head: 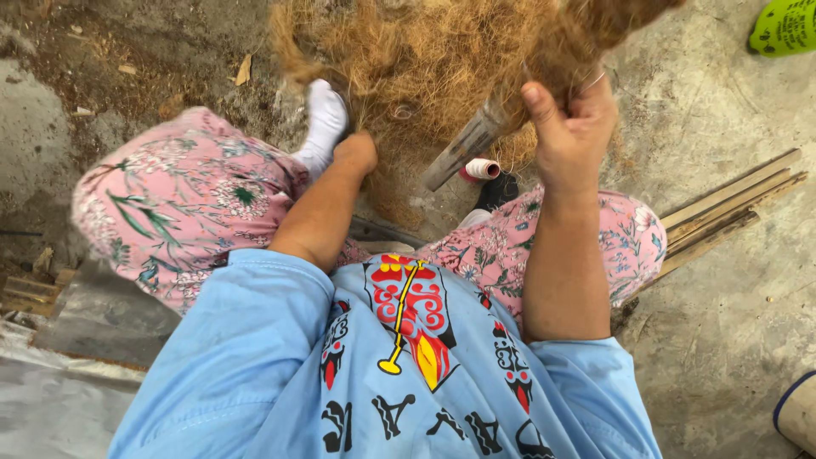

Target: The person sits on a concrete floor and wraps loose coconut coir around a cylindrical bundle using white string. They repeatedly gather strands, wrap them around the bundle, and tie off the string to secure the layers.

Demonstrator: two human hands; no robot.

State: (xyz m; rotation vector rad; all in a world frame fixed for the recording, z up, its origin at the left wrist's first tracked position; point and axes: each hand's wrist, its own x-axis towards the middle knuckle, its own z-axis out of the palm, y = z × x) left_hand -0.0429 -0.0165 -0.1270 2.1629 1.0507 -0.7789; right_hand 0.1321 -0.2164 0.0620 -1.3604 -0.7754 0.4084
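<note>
A big tuft of brown coir fibre [425,59] fills the top middle of the head view. My left hand [357,153] is pushed into its lower edge, fingers hidden in the fibre. My right hand [568,127] is closed around a clump of fibre at the tuft's right side, thumb pointing up. A grey stick [463,144] slants out of the fibre between my hands; which hand holds it I cannot tell. Just below it lies a spool of white thread with a red end [481,169].
I sit on a concrete floor [722,280] with pink floral trousers [178,204], one white sock [325,119] and one black sock [497,189]. Wooden slats [731,208] lie at the right, a grey sheet [93,314] at the left, a green object [784,25] top right.
</note>
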